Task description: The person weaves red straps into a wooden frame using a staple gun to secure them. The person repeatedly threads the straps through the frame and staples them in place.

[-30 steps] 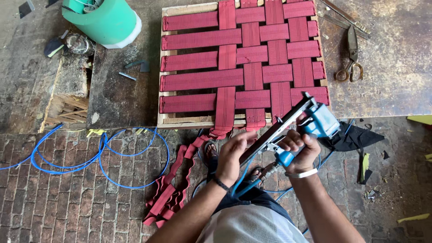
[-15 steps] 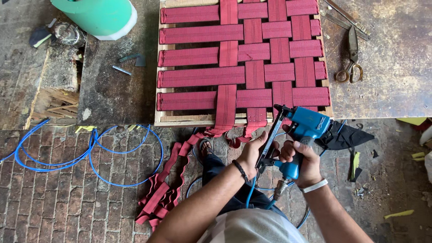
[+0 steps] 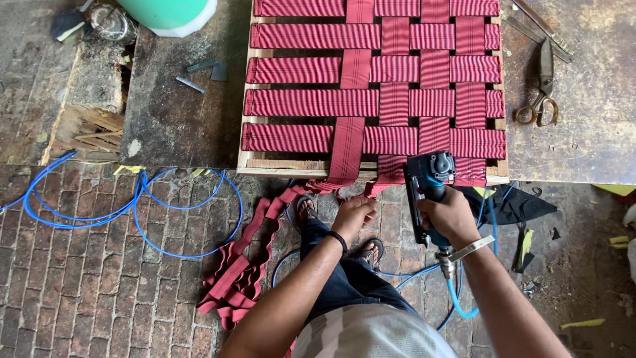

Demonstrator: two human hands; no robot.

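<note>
Swung down from its earlier slant, the blue pneumatic stapler (image 3: 429, 192) now stands with its head up against the near rail of the wooden frame (image 3: 285, 164), where a second ago it was held off the edge with its long magazine angled up to the right. From the grip outward: the right hand (image 3: 452, 215) is wrapped tight around the stapler's handle, fingers pressed together on it, while the left hand (image 3: 353, 216) has let go of the tool and hovers loosely curled, holding nothing, just below the hanging end of a red webbing strap (image 3: 347, 154). The stapler's long axis runs roughly near-to-far, nose toward the frame, its blue air hose (image 3: 456, 299) trailing back by the person's leg. By the look of it, the tool has gone from being readied to being aimed at the strap ends. Woven webbing covers the frame on the worktop (image 3: 179, 119); scissors (image 3: 542, 93) lie to the right.
</note>
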